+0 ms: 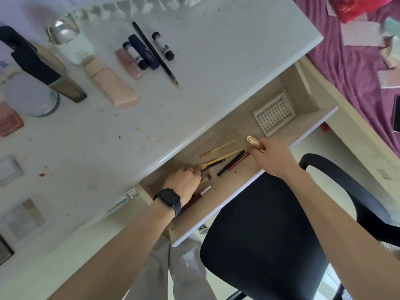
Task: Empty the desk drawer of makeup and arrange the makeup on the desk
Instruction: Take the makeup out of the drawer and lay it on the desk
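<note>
The right grip (pixel 273 158) is closed around a gold tube (pixel 255 144); the fingers are curled on its lower part and the rounded end sticks out toward the back of the drawer (pixel 303 120). The left grip (pixel 184 180), with a dark watch (pixel 167 201) on the wrist, is also closed: its fingers curl over a bundle of brushes (pixel 204 167) at the left side of the drawer, and the bristle ends show just beside the fingertips.

Between the two grips more makeup lies loose on the drawer bottom: two thin gold-handled brushes (pixel 217 146), a black pencil (pixel 231 163) and a red pencil (pixel 240 159) that touches the right grip. A silver-capped stick (pixel 205 190) lies near the left wrist. A white card with a grid pattern (pixel 274 114) sits in the far right corner, well apart from both grips. The edge of the table (pixel 194 100) hangs over the back part of the drawer.

On the table some makeup lies in a row: a long black pencil (pixel 154 54), two white tubes with black caps (pixel 135 55), a dark blue tube (pixel 144 51), a pink tube (pixel 129 64) and a peach tube (pixel 114 87). A black chair (pixel 270 234) stands in front of the drawer, under the right forearm.
</note>
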